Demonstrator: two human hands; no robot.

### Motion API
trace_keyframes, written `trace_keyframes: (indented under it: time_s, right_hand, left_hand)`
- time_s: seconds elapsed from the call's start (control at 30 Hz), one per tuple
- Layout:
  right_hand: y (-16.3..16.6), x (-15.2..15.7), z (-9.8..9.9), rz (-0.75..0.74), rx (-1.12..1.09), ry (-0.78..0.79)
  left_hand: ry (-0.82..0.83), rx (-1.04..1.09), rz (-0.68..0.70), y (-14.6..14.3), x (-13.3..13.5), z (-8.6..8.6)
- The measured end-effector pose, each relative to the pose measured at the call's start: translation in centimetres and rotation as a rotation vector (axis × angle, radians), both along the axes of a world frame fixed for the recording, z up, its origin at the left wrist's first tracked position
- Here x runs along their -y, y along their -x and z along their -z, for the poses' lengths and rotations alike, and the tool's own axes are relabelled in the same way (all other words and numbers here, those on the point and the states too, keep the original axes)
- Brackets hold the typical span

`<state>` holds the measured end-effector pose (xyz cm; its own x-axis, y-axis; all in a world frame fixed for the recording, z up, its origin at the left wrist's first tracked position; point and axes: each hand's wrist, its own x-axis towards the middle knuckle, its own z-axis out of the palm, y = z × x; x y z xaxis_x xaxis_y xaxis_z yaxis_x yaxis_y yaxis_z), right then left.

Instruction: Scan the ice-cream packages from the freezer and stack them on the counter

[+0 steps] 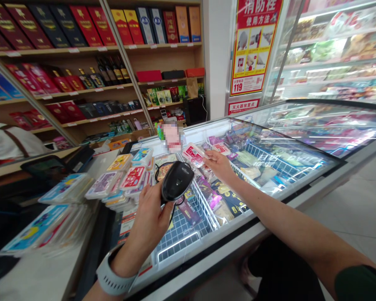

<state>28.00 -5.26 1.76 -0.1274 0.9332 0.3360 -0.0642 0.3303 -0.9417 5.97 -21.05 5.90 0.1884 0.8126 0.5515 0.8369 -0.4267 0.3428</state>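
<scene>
My left hand (152,215), with a grey watch band at the wrist, is wrapped round a black handheld barcode scanner (178,180). Its rounded head points up and away from me, and a black cable hangs by it. Over the freezer's glass, my right hand (221,166) pinches a flat red-and-white package (193,154) by its near edge. Just left of the scanner are piles of similar flat packages, with a red one (134,177) and a purple one (103,184) on top. A second red-and-white patch shows beyond my right fingers; whether it is a package or a reflection I cannot tell.
A glass-topped chest freezer (288,200) holds white wire baskets (203,200) of bagged goods. More flat packages (37,228) are stacked on the counter at left. Behind stand shelves (163,46) of boxes and bottles. A person in white (12,142) is at far left.
</scene>
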Motion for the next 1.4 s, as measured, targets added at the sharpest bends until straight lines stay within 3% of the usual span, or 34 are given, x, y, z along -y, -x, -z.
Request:
trace_keyframes:
  time_s: [0.63, 0.83, 1.1, 1.4]
  right_hand:
    - [0.1, -0.2, 0.4, 0.022, 0.012, -0.033]
    - [-1.7, -1.8, 0.7, 0.267, 0.292, -0.195]
    - [-7.0, -5.3, -1.0, 0.671, 0.741, -0.265]
    - [-6.8, -6.4, -0.5, 0.632, 1.259, -0.364]
  left_hand:
    - [0.040, 0.031, 0.005, -0.1, -0.1, 0.2]
    - [0.009, -0.007, 0.008, -0.1, -0.2, 0.6]
    - [0.045, -0.014, 0.010, 0.0, 0.0, 1.2]
    - [0.041, -0.013, 0.027, -0.1, 0.2, 1.1]
